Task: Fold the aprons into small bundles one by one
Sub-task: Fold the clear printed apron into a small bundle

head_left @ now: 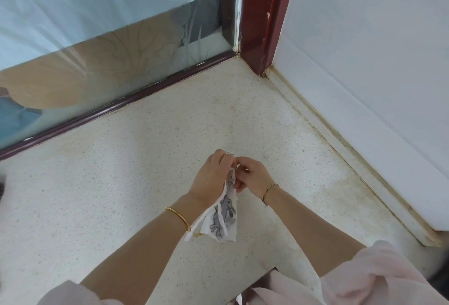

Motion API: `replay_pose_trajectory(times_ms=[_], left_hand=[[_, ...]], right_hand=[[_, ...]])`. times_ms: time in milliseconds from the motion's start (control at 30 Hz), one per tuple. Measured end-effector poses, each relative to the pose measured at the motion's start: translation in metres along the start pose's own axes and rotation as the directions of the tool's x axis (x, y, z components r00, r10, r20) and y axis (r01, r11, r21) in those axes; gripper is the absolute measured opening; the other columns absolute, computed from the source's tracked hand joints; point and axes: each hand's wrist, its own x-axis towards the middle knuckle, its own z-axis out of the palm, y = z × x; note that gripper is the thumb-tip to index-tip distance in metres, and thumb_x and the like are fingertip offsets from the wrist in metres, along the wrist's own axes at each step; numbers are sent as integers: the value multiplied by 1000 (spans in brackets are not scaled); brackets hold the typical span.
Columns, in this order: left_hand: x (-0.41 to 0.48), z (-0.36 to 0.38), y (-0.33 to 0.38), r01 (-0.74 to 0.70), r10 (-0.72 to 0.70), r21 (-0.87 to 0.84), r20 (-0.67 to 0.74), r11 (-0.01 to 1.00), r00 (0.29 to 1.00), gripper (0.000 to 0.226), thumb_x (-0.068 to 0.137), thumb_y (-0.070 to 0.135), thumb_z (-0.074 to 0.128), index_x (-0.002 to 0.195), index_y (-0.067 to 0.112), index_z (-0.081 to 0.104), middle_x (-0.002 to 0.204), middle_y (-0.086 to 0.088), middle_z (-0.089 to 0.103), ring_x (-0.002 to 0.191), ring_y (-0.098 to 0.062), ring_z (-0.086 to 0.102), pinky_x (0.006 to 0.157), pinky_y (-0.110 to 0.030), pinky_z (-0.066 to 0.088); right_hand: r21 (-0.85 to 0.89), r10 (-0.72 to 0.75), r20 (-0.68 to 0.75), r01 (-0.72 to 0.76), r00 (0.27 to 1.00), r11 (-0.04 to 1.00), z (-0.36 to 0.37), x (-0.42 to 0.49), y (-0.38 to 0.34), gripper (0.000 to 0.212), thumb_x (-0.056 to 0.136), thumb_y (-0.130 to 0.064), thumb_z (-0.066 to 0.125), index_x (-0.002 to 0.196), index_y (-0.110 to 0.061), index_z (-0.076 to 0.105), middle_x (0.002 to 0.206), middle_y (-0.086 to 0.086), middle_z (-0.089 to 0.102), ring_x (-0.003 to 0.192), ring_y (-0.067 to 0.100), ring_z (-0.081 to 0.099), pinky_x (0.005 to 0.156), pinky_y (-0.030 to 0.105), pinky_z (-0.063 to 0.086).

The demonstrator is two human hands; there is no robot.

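A small white apron (222, 219) with grey rabbit prints hangs folded into a narrow strip between my hands, above the speckled counter (121, 195). My left hand (211, 178) grips its upper end, and a white strap loops down by that wrist. My right hand (252, 178) pinches the same upper end from the right, fingers touching the left hand's fingers. The top of the cloth is mostly hidden inside both fists.
A glass panel with a dark maroon frame (116, 105) borders the counter at the back left. A red-brown post (262, 25) stands in the corner, and a white wall (364, 86) runs along the right. The counter's front edge lies near my body.
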Motion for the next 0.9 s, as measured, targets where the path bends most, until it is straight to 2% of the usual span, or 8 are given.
replay_pose_trajectory(times_ms=[133, 267, 367, 467, 567, 667, 833, 900], left_hand=[[-3, -1, -3, 51, -51, 7, 48, 999, 998, 25, 74, -13, 55, 88, 8, 50, 87, -7, 47, 71, -13, 37, 58, -16, 28], [-2, -8, -5, -33, 40, -53, 127, 998, 991, 9, 88, 11, 43, 90, 9, 51, 88, -7, 48, 67, -16, 42, 56, -22, 35], [3, -14, -7, -79, 86, -48, 152, 996, 985, 3, 90, 8, 51, 90, 7, 53, 85, -6, 52, 65, -17, 46, 54, -27, 40], [5, -19, -4, -102, 105, -24, 174, 994, 979, 17, 91, 18, 38, 87, 7, 51, 76, -1, 49, 63, -14, 41, 53, -22, 33], [4, -20, -4, -66, 64, 2, 212, 998, 975, 37, 87, 29, 25, 91, 6, 54, 80, -4, 55, 70, -18, 49, 59, -31, 44], [3, -20, -4, -34, 28, 20, 226, 999, 974, 45, 88, 34, 21, 89, 4, 56, 78, -8, 56, 68, -21, 50, 58, -35, 43], [0, -22, -6, 22, -30, 35, 244, 999, 969, 29, 92, 24, 31, 92, 5, 53, 80, -8, 55, 70, -21, 48, 58, -32, 40], [-5, -25, -12, 62, -69, 35, 268, 997, 961, 21, 93, 20, 35, 95, 6, 51, 86, -9, 57, 75, -25, 52, 64, -38, 47]], right_hand=[[51, 16, 49, -19, 999, 999, -2, -1, -1, 27, 89, 10, 47, 97, -7, 66, 65, 7, 63, 53, 12, 63, 56, 25, 57], [-21, 3, 58, -2, 998, 1000, -9, -1, -1, 14, 87, 7, 56, 92, -1, 67, 70, 12, 66, 57, 16, 66, 59, 28, 58], [-112, -12, 42, 16, 999, 994, -10, 0, -5, 15, 88, 6, 49, 94, 1, 62, 80, 20, 68, 65, 26, 68, 67, 38, 60], [-166, -2, 54, 11, 999, 986, -3, 0, -10, 19, 90, 2, 36, 96, 3, 54, 86, 26, 65, 70, 35, 68, 69, 46, 58], [48, 148, 72, -151, 986, 987, -2, 7, -11, 22, 89, 2, 32, 85, 0, 53, 83, 23, 62, 67, 35, 64, 77, 50, 56], [318, 312, 164, -349, 936, 881, -8, 13, -12, 22, 82, 7, 36, 83, 2, 57, 80, 23, 61, 66, 31, 63, 83, 47, 54], [297, 300, 181, -343, 937, 891, -22, 9, -11, 8, 79, -6, 54, 77, -4, 61, 75, 12, 62, 64, 23, 61, 59, 32, 53], [392, 297, 92, -309, 950, 866, -37, 11, -10, 22, 85, 1, 51, 64, -6, 54, 71, 11, 54, 54, 19, 53, 49, 26, 44]])
